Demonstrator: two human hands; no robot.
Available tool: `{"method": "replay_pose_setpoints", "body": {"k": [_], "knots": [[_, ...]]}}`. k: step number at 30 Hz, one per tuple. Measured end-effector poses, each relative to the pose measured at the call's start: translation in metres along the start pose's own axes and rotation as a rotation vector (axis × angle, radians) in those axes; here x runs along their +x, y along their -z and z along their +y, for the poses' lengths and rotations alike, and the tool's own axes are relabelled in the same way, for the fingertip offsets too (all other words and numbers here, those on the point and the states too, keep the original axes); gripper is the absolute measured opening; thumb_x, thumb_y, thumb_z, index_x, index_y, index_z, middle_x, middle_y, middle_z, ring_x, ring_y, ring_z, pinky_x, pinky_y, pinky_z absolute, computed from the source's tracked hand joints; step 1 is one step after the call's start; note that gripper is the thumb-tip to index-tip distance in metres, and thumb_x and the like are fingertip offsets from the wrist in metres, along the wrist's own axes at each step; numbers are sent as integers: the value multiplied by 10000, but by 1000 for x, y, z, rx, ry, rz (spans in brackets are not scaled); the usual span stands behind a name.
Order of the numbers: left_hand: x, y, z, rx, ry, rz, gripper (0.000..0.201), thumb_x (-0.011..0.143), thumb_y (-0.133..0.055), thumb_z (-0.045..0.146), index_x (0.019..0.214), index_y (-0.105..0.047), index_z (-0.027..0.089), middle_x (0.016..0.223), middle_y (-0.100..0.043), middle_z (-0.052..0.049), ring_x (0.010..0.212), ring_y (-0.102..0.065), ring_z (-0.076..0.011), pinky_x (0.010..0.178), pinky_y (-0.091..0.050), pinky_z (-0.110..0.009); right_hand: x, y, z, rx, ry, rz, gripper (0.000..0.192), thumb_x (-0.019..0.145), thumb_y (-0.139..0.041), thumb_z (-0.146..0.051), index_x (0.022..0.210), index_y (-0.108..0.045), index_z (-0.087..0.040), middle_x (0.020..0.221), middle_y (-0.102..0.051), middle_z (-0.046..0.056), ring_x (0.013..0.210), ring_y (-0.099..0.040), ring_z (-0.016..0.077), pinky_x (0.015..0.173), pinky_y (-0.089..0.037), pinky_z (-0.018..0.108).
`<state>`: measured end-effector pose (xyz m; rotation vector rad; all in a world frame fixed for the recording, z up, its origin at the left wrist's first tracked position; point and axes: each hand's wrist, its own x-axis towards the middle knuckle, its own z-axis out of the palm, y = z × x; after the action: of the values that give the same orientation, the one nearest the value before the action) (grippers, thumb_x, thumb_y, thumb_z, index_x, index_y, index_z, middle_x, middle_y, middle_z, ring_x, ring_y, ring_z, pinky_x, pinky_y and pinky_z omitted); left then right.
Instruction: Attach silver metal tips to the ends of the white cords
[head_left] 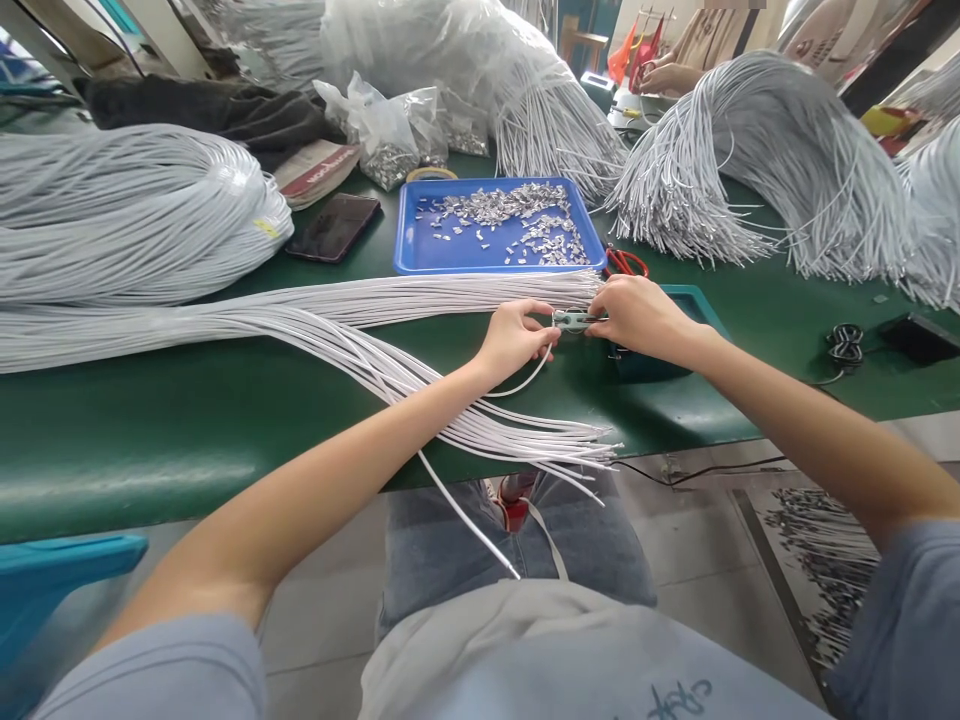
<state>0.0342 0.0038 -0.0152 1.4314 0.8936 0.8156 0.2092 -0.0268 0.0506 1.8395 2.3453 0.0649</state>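
Loose white cords (525, 440) fan over the green table's (150, 440) near edge. Left hand (514, 340) pinches one cord; right hand (637, 315) grips a small metal tool (571, 320) between them. Behind: blue tray (420, 255), shallow, rectangular, scattered with shiny metal clips (517, 215).

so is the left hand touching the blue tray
Apart. The head view shows the left hand below the blue tray, with white cords and green table between them.

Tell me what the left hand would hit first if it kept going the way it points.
Likely the small metal piece at the left hand's fingertips, then the right hand just beyond it. Depth is hard to judge.
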Motion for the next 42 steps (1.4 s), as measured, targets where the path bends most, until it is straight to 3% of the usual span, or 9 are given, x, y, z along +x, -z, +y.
{"method": "replay_pose_setpoints", "body": {"k": [17, 23, 26, 28, 30, 33, 35, 38, 42], "knots": [[-3, 9, -3, 20, -39, -46, 278, 762, -685, 116, 1034, -637, 86, 559, -638, 33, 442, -599, -85, 471, -446, -173, 2, -21, 25, 295, -112, 161, 468, 945, -314, -167, 1235, -667, -65, 1219, -688, 182, 1168, -580, 310, 1016, -410, 425], [-17, 6, 13, 45, -60, 30, 301, 822, -605, 152, 1118, -632, 107, 653, -661, 14, 476, -593, -76, 509, -463, -184, -2, -18, 27, 474, -161, 326, 437, 889, -347, -115, 1146, -700, -84, 1089, -728, 155, 1065, -633, 260, 968, -456, 396], [-37, -9, 21, 214, -240, -73, 309, 833, -563, 141, 1127, -658, 139, 692, -664, 11, 533, -583, -74, 571, -477, -189, -9, -9, 14, 681, -155, 483, 416, 833, -359, -75, 1043, -717, -87, 942, -738, 115, 853, -661, 199, 821, -502, 336], [-53, -20, 22, 384, -386, -265, 326, 848, -554, 149, 1151, -673, 169, 713, -684, 7, 588, -593, -86, 629, -486, -200, -12, -2, 0, 817, -95, 395, 375, 831, -380, -91, 996, -717, -88, 848, -731, 92, 690, -629, 156, 687, -495, 288], [-68, -25, 21, 533, -476, -387, 326, 868, -558, 184, 1173, -673, 168, 784, -724, -23, 653, -636, -116, 668, -498, -225, -14, 1, -17, 885, 23, 120, 337, 823, -418, -92, 983, -714, -90, 823, -734, 82, 654, -624, 136, 643, -490, 258], [-86, -14, 26, 822, -712, -381, 377, 904, -574, 347, 1227, -652, 169, 988, -754, -92, 845, -696, -209, 760, -504, -303, -14, 1, -40, 874, 216, -237, 346, 832, -443, -94, 1061, -701, -102, 858, -755, 69, 747, -662, 149, 667, -497, 244], [-88, 7, 33, 954, -802, -307, 365, 955, -489, 408, 1157, -682, 173, 973, -759, -88, 870, -700, -216, 753, -483, -308, -14, -1, -52, 845, 321, -313, 297, 831, -470, -113, 995, -718, -95, 878, -758, 67, 774, -661, 164, 661, -489, 244], [-72, 50, 42, 1204, -644, -99, 388, 988, -393, 345, 856, -716, 177, 815, -736, -69, 741, -676, -179, 612, -401, -291, -13, -3, -64, 798, 398, -362, 272, 813, -484, -104, 908, -738, -96, 884, -763, 67, 782, -668, 162, 697, -496, 242], [-39, 98, 35, 1531, -302, 80, 209, 902, -520, 239, 920, -714, 164, 988, -711, -91, 888, -670, -263, 615, -396, -329, -8, -2, -75, 775, 456, -535, 429, 764, -410, -41, 1000, -761, -108, 821, -755, 57, 696, -646, 116, 660, -486, 208]]}}
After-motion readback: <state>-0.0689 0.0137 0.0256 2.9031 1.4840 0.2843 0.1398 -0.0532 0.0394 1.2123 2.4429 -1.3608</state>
